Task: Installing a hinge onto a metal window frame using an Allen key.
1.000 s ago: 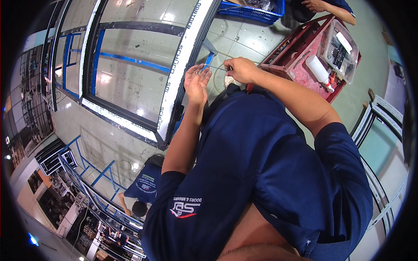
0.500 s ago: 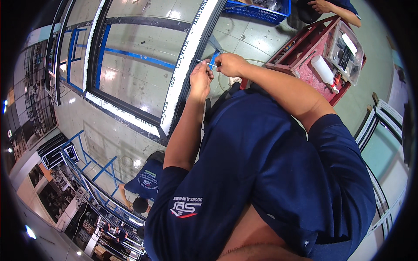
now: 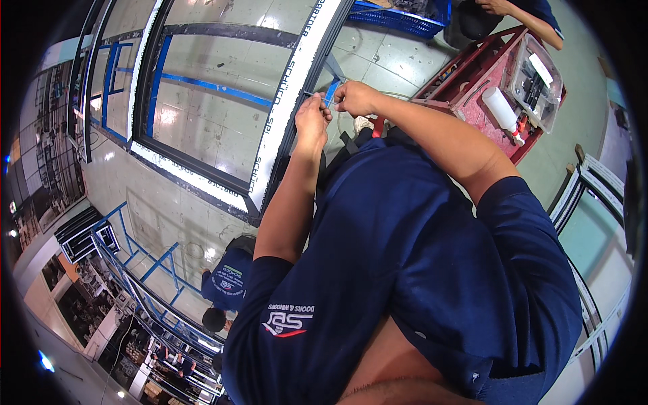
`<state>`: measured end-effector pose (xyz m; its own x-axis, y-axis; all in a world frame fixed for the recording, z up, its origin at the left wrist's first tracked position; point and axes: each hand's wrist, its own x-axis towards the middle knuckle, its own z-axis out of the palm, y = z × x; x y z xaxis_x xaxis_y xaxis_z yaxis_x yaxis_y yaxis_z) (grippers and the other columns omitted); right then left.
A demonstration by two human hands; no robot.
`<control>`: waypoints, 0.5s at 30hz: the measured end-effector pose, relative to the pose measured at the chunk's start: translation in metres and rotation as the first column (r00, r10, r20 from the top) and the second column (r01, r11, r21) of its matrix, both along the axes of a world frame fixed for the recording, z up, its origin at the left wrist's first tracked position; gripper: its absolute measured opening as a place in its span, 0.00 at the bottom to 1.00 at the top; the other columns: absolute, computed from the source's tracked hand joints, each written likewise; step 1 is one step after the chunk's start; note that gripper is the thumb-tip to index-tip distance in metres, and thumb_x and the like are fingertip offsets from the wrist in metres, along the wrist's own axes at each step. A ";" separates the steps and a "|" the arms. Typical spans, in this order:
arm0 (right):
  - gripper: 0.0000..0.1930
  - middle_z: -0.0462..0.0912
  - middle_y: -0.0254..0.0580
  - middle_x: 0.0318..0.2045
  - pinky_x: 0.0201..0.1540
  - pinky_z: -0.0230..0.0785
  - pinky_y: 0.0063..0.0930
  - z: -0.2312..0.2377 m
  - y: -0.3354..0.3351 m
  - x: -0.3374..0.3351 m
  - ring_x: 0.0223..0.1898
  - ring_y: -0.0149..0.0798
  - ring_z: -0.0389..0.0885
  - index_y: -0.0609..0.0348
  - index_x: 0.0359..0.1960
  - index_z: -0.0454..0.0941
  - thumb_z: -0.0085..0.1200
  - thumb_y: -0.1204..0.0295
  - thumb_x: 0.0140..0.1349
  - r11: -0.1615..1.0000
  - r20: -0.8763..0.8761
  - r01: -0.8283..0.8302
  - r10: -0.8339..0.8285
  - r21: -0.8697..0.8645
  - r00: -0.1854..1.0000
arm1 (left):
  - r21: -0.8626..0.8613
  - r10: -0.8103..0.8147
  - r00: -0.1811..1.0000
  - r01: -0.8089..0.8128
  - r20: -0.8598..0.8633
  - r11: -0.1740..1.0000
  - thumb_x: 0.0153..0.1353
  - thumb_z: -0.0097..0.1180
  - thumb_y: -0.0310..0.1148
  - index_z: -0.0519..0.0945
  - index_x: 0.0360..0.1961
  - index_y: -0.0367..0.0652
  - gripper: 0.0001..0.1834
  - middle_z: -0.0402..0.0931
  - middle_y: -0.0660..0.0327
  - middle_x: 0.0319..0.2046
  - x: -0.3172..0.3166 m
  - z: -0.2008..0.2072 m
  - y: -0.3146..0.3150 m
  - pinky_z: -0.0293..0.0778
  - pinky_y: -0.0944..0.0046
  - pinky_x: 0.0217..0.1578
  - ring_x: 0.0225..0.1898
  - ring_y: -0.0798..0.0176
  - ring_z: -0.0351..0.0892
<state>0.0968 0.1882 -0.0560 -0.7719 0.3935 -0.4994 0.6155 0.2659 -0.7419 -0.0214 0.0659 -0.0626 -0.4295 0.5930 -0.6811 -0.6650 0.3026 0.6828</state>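
Observation:
A thin shiny metal rod (image 3: 329, 102), too small to name as a tool, spans the short gap between my hands at the outer side of a window or door frame (image 3: 273, 128). That frame is dark with printed white protective film. My right hand (image 3: 356, 99) is closed on the rod's right end. The bent fingers of my left hand (image 3: 312, 125) pinch around its other end, right beside the frame's edge. The rod's tip is hidden at the fingers and frame. Blue supports (image 3: 216, 86) show beneath the frame.
At the right stands a red tool cart (image 3: 466, 104) with a white bottle (image 3: 498, 104) and a clear bin (image 3: 538, 81). A blue crate (image 3: 405, 21) lies beyond. Co-workers crouch at top right and lower left (image 3: 229, 277). Framed panels (image 3: 597, 223) lean at far right.
My hands stay almost in place, with a slight shift of the fingers around the rod. The co-worker at lower left has drawn an arm in and moved slightly.

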 end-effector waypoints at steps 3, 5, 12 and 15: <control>0.06 0.80 0.39 0.20 0.27 0.71 0.32 0.003 0.003 0.001 0.22 0.33 0.81 0.60 0.31 0.83 0.62 0.70 0.63 0.951 0.012 0.080 -0.081 -0.297 0.997 | 0.001 -0.006 1.000 0.006 -0.002 1.000 0.75 0.49 0.37 0.78 0.46 0.40 0.12 0.69 0.67 0.28 -0.001 -0.002 -0.001 0.69 0.68 0.28 0.27 0.69 0.70; 0.06 0.76 0.33 0.16 0.22 0.67 0.28 0.002 0.005 0.001 0.18 0.28 0.77 0.59 0.29 0.82 0.61 0.72 0.64 0.923 0.008 0.127 -0.133 -0.362 0.991 | 0.001 -0.004 1.000 0.004 0.001 1.000 0.75 0.49 0.37 0.78 0.46 0.40 0.12 0.69 0.67 0.28 -0.001 -0.002 0.000 0.69 0.68 0.28 0.27 0.69 0.69; 0.07 0.79 0.34 0.18 0.23 0.62 0.29 -0.014 0.009 0.006 0.18 0.29 0.73 0.57 0.36 0.85 0.59 0.67 0.66 0.819 0.042 0.134 -0.133 -0.558 0.990 | -0.004 0.086 0.995 -0.086 0.053 0.996 0.74 0.51 0.37 0.78 0.39 0.39 0.12 0.67 0.67 0.22 0.002 -0.001 0.006 0.67 0.70 0.23 0.21 0.70 0.66; 0.09 0.79 0.34 0.18 0.22 0.59 0.28 -0.010 0.008 0.010 0.19 0.28 0.72 0.57 0.41 0.85 0.56 0.66 0.69 0.801 0.127 0.175 -0.124 -0.573 0.984 | 0.010 0.101 0.993 -0.101 0.060 0.995 0.75 0.50 0.37 0.77 0.40 0.39 0.12 0.67 0.67 0.22 0.001 -0.006 0.002 0.67 0.69 0.24 0.21 0.70 0.66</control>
<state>0.1063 0.1961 -0.0656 -0.6757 0.1184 -0.7277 0.6749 -0.2977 -0.6751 -0.0201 0.0678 -0.0687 -0.4469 0.5577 -0.6995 -0.7310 0.2231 0.6449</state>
